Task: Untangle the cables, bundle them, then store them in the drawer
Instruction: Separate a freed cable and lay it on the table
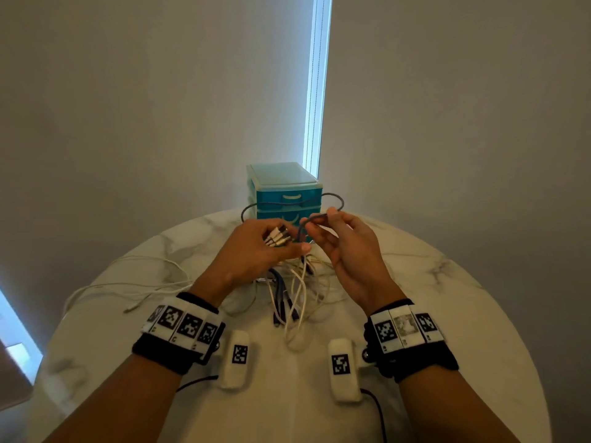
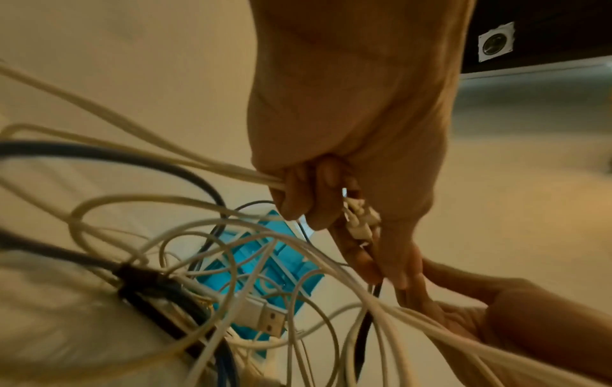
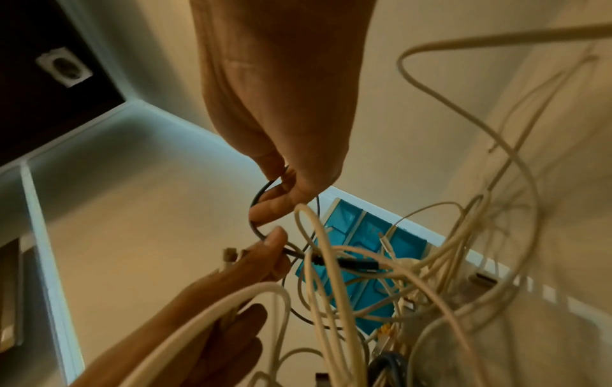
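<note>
Left hand (image 1: 256, 251) grips white cable plugs (image 1: 277, 237) pointing toward two o'clock; right hand (image 1: 348, 247) pinches a dark cable (image 1: 289, 204) looping toward twelve.

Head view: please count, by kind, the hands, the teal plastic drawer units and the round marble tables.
Bare hands: 2 (left hand, right hand)
Teal plastic drawer units: 1
Round white marble tables: 1
Total: 4
Tangled white cables and dark cables: cannot be counted.

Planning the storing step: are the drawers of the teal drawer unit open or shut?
Shut. On the teal drawer unit both visible drawer fronts sit flush with the frame, none pulled out; a dark cable loops in front.
</note>
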{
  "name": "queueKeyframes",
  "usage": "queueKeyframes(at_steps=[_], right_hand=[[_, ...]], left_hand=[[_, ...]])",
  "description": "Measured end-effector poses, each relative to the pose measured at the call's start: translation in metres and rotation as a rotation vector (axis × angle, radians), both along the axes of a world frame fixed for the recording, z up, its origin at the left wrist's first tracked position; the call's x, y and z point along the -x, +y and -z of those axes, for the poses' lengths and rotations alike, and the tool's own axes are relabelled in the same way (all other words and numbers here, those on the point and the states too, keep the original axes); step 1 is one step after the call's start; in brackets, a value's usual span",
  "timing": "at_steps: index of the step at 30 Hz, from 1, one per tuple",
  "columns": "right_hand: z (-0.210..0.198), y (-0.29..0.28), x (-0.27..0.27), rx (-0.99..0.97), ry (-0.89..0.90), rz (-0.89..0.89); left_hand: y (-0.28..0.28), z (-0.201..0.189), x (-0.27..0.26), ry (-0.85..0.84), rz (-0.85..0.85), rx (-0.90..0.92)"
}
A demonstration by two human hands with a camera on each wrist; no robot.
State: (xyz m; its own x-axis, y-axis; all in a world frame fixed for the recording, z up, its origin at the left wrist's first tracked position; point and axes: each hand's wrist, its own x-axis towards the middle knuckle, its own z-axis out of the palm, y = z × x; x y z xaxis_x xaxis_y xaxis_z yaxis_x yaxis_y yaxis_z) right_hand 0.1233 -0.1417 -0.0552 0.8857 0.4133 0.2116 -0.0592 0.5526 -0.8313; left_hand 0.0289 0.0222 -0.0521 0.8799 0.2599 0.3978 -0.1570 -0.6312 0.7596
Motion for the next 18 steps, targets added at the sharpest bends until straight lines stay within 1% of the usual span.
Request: queueKeyframes(at_steps=[2,5,7,9,10,12,14,15,16,18], right_hand=[[-0.001,0.0,0.004,0.087,-0.06,0.026],[0.004,-0.007,0.003,0.42,-0.269,0.134],[0.008,-0.01,0.003,0.625,-0.372,0.105],[0.015,-0.008,0.001,0.795,-0.416,0.031],[0.02,-0.006,-0.002,0.854,-0.428,0.04],[0.027,-0.006,-0.01,0.907,-0.429,0.162],[0.029,-0.01,-0.017,0.885,-0.411,0.297],[0.028,-0.012,-0.019,0.838,-0.409,0.306],[0.025,-0.014,-0.017,0.772,-0.42,0.272],[0.017,-0.013,-0.006,0.654,-0.495,0.155]], left_hand=[[0.001,0.0,0.0,-0.043,-0.041,-0.056],[0.01,-0.005,0.002,-0.108,-0.15,-0.012],[0.014,-0.006,0.003,-0.112,-0.152,0.07],[0.015,-0.007,0.004,-0.113,-0.126,0.13],[0.016,-0.007,0.005,-0.128,-0.122,0.153],[0.016,-0.01,0.007,-0.184,-0.115,0.23],[0.019,-0.014,0.009,-0.245,-0.131,0.32],[0.021,-0.016,0.01,-0.271,-0.149,0.347],[0.022,-0.018,0.011,-0.29,-0.163,0.368],[0.02,-0.019,0.013,-0.308,-0.176,0.406]])
